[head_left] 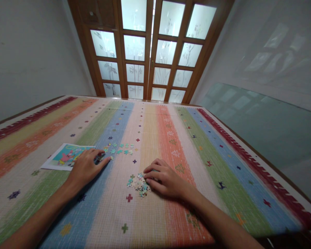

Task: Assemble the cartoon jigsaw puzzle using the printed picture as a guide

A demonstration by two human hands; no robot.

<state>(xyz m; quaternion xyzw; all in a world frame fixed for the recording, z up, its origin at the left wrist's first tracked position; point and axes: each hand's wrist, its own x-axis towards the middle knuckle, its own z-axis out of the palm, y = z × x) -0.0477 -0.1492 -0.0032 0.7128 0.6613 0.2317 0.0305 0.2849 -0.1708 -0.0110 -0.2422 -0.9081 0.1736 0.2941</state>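
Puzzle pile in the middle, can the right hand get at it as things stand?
Likely yes: the right hand is already at the right edge of the puzzle pile, with nothing visible between.

On the cloth [114,214], spread pieces [119,151] lie behind the puzzle pile [142,188]; left, perhaps touching, the picture sheet [63,157].

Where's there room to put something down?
Two bare patches: between the right hand and the dark-red border on the right, and beyond the puzzle rows toward the doors. Crowded: around the piece pile, left hand and picture.
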